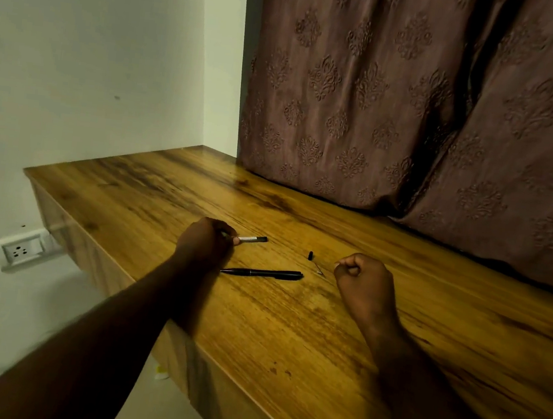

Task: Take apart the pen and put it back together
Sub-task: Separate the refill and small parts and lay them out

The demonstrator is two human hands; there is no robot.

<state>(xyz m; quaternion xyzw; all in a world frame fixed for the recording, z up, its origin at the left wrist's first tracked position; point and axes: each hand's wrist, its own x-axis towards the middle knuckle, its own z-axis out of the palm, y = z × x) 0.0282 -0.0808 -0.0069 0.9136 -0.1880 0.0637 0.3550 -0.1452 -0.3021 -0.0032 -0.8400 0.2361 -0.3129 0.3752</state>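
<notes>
**Pen in pieces on the wooden desk, one piece in the left hand**

The left hand (pixel 206 239) rests on the wooden desk (pixel 288 331) with its fingers curled around one end of a silvery pen section (pixel 252 239). The section's dark tip sticks out of the hand toward 3 o'clock.

Just to the 6 o'clock side of that section, the black pen barrel (pixel 262 272) lies flat on the desk, running from 9 to 3 o'clock, with its thin end near the left wrist. Neither hand touches it.

At about 1 o'clock from the barrel's thick end lies a small black piece (pixel 310 255). A thin metal part (pixel 319 268) lies near it at its 5 o'clock; it is too fine to name.

The right hand (pixel 362 276) rests on the desk at 3 o'clock of these small parts, fingers curled into a fist. Nothing shows inside it.

A brown patterned curtain (pixel 401 103) hangs along the desk's far edge at 12 o'clock. A white wall socket (pixel 18 251) sits below the desk at 9 o'clock.
</notes>
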